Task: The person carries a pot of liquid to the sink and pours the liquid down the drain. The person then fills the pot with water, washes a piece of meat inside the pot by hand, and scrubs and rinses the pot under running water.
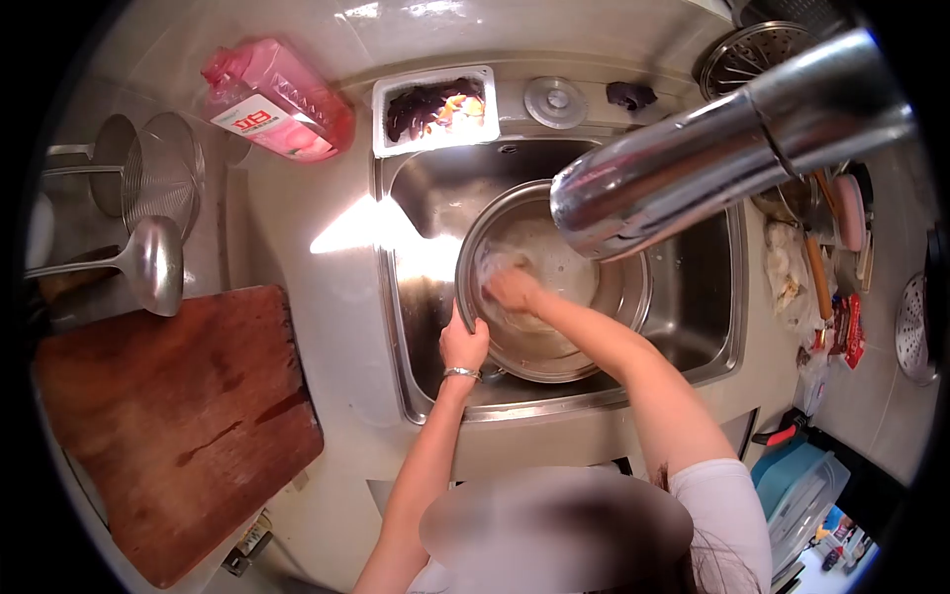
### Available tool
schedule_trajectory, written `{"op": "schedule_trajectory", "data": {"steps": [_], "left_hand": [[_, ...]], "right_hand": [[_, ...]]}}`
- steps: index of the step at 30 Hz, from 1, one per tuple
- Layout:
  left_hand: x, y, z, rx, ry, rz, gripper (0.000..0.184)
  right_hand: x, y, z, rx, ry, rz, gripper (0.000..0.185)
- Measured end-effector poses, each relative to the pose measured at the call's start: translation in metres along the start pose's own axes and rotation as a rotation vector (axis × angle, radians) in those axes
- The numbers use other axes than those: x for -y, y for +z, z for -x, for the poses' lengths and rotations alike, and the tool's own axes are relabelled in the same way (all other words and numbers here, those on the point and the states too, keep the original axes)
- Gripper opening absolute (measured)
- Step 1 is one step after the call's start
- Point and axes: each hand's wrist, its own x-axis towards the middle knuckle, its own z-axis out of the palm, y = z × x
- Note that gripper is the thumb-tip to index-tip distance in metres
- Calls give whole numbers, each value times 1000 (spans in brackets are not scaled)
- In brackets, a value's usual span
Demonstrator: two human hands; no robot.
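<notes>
Shiny steel, one round basin, gripped at the rim by the left hand; what the right hand inside holds, I can't tell.

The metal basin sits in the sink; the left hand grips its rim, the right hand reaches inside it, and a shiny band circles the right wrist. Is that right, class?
Not quite: the head view shows the shiny band on the left wrist, not the right. The metal basin does sit in the sink, left hand gripping its rim, right hand inside.
</notes>
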Motion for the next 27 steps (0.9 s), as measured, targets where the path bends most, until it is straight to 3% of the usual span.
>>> {"op": "schedule_trajectory", "data": {"steps": [2, 4, 7, 9, 10, 11, 13, 15, 18, 20, 21, 24, 27], "left_hand": [[4, 1, 3, -18, -2, -9, 46], [5, 3, 1, -63, 15, -27, 47], [-6, 1, 1, -92, -27, 131, 37], [-14, -1, 1, -69, -82, 130, 38], [-17, -2, 0, -56, -107, 126, 38], [-20, -2, -1, -46, -112, 113, 37], [-21, -3, -1, -21, -127, 82, 36], [-21, -2, -1, -12, -97, 1, 34], [-15, 1, -2, 22, -77, -89, 41], [-13, 2, -4, 25, -69, -109, 46], [-12, 2, -3, 16, -65, -106, 46], [-7, 2, 0, -23, -69, -22, 45], [-11, 9, 0, -73, -60, 92, 45]], "right_hand": [[-18, -37, -10, -89, 215, 85, 21], [-53, -42, 6, -327, 283, -75, 25], [-60, -68, 57, 357, 168, 693, 38], [-70, -45, 72, 778, 282, 780, 46], [-77, -13, 73, 956, 443, 603, 48], [-62, -14, 88, 775, 506, 400, 47], [-23, -9, 103, 724, 520, 179, 45], [18, -6, 88, 696, 373, 107, 40], [39, 1, 48, 220, 87, -72, 32], [17, 18, 6, -122, 158, 259, 27], [-3, 10, -6, -176, 209, 304, 29], [-59, -34, 11, -76, 360, 373, 32], [-73, -35, 79, 210, 365, 662, 37]]}}
